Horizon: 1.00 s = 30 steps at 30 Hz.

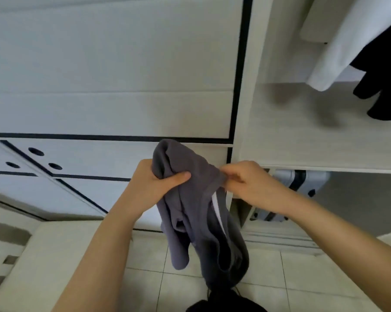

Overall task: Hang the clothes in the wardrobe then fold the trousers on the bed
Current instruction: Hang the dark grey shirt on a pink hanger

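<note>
A grey garment (190,212) hangs bunched in front of me, above the tiled floor. My left hand (154,183) grips its upper left part, thumb pressed across the cloth. My right hand (246,183) pinches the fabric at the upper right. A white strip shows inside the garment's folds. The open wardrobe (314,131) stands at the right, with a white garment (338,41) and a black garment (383,75) hanging in it.
White sliding wardrobe doors (113,75) with black trim fill the left and centre. A white suitcase (298,185) sits under the wardrobe shelf. A pale padded edge (43,255) lies at lower left. Dark cloth (226,305) shows at the bottom edge.
</note>
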{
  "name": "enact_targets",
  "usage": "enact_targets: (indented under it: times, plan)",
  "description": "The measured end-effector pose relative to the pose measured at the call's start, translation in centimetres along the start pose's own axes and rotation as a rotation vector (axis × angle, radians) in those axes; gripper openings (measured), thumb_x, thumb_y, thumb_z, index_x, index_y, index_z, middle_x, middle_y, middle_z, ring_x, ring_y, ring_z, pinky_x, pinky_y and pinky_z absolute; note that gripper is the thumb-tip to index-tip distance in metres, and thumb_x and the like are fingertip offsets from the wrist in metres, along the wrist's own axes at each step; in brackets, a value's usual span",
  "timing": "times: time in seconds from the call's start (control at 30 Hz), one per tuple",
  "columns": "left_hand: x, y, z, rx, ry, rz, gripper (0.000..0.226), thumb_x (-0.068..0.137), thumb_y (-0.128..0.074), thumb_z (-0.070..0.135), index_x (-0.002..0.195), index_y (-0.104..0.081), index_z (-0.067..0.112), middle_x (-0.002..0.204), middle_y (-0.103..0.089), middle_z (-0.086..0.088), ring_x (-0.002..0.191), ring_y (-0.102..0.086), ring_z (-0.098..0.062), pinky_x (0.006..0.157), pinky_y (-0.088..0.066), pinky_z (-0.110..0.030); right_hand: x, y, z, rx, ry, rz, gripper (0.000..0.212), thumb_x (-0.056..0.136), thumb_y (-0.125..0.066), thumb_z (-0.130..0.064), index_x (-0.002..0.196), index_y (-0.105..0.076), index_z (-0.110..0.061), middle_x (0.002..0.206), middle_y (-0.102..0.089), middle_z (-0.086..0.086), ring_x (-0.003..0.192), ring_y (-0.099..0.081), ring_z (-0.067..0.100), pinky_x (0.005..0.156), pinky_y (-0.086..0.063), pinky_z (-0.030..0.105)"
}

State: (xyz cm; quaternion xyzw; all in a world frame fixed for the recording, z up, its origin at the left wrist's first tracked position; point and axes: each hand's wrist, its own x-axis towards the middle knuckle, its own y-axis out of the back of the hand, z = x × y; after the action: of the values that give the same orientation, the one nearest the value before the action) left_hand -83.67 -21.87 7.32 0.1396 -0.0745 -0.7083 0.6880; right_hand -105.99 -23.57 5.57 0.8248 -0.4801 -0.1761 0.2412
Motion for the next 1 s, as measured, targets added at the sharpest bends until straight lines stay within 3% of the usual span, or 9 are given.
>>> enact_targets:
  times: [0.1,0.3,0.37,0.43,0.5,0.6,0.67,0.77,1.0]
  plan:
    - [1.2,-0.6,-0.6,0.082,-0.061,-0.143,0.011,0.085,-0.074,0.01,0.091,-0.072,0.018,0.085,-0.074,0.003,0.083,-0.07,-0.009,0.071,-0.056,-0.021,-0.6,1.5,1.3,0.068,-0.086,0.202,0.024,0.098,-0.05,-0.013,0.083,-0.069,-0.014,0.078,-0.067,0.001,0.069,-0.058,0.01,0.066,-0.044,0.026]
    - [2.6,-3.7,-1.3,0.216,-0.158,-0.428,0.021,0.085,-0.065,-0.007,0.09,-0.069,0.013,0.085,-0.073,0.003,0.085,-0.069,-0.009,0.076,-0.051,-0.02,-1.9,2.2,2.1,0.105,-0.113,0.333,0.035,0.1,-0.048,-0.014,0.065,-0.049,-0.019,0.061,-0.046,-0.007,0.057,-0.041,0.001,0.056,-0.033,0.017]
    - [2.7,-5.5,-1.3,0.218,-0.151,-0.518,0.016,0.084,-0.071,0.013,0.099,-0.068,0.018,0.093,-0.073,0.004,0.09,-0.069,-0.009,0.081,-0.053,-0.024,-2.2,2.4,2.2,0.099,-0.111,0.369,0.032,0.096,-0.053,-0.015,0.065,-0.053,-0.012,0.06,-0.048,-0.002,0.056,-0.042,0.003,0.055,-0.034,0.019]
    - [2.8,-7.3,-0.9,0.269,-0.173,-0.566,0.037,0.077,-0.073,0.042,0.109,-0.066,0.024,0.099,-0.073,0.007,0.095,-0.068,-0.009,0.086,-0.054,-0.025,-2.6,2.4,2.5,0.084,-0.102,0.388,0.029,0.092,-0.059,-0.019,0.069,-0.059,-0.002,0.063,-0.055,0.01,0.057,-0.048,0.013,0.057,-0.039,0.027]
    - [2.7,-9.5,-0.2,0.297,-0.181,-0.529,0.05,0.07,-0.074,0.056,0.108,-0.065,0.025,0.098,-0.072,0.007,0.094,-0.067,-0.007,0.085,-0.055,-0.027,-3.0,2.6,2.7,0.077,-0.089,0.38,0.025,0.089,-0.062,-0.021,0.07,-0.063,-0.005,0.065,-0.06,0.009,0.06,-0.053,0.018,0.058,-0.043,0.03]
    - [2.8,-12.7,0.7,0.364,-0.223,-0.403,0.038,0.075,-0.079,0.045,0.107,-0.067,0.029,0.09,-0.071,0.008,0.087,-0.066,-0.008,0.081,-0.055,-0.033,-3.8,4.1,3.3,0.099,-0.093,0.38,0.019,0.085,-0.065,-0.018,0.068,-0.064,-0.01,0.062,-0.06,0.003,0.059,-0.051,0.007,0.058,-0.042,0.027]
    - [2.9,-14.5,1.6,0.446,-0.259,-0.367,0.013,0.08,-0.074,0.034,0.09,-0.068,0.028,0.076,-0.068,0.006,0.077,-0.063,-0.011,0.074,-0.054,-0.033,-4.6,6.0,4.1,0.117,-0.099,0.394,0.014,0.083,-0.069,-0.016,0.069,-0.066,-0.015,0.064,-0.064,-0.004,0.063,-0.057,0.005,0.062,-0.046,0.025]
    - [2.6,-16.8,3.4,0.528,-0.289,-0.301,0.017,0.071,-0.06,0.033,0.063,-0.051,0.022,0.062,-0.059,-0.003,0.066,-0.055,-0.02,0.063,-0.047,-0.035,-6.4,8.8,5.8,0.111,-0.098,0.387,0.008,0.082,-0.07,-0.015,0.076,-0.069,-0.02,0.073,-0.069,-0.01,0.073,-0.065,0.003,0.069,-0.05,0.021]
    - [1.7,-22.6,7.1,0.323,-0.278,-0.078,0.013,0.082,-0.061,0.017,0.072,-0.06,0.01,0.067,-0.057,-0.009,0.062,-0.049,-0.016,0.058,-0.038,-0.022,-11.0,13.8,12.7,-0.146,-0.081,0.243,0.016,0.082,-0.063,-0.015,0.079,-0.057,-0.03,0.068,-0.059,-0.01,0.065,-0.053,0.003,0.057,-0.037,0.018]
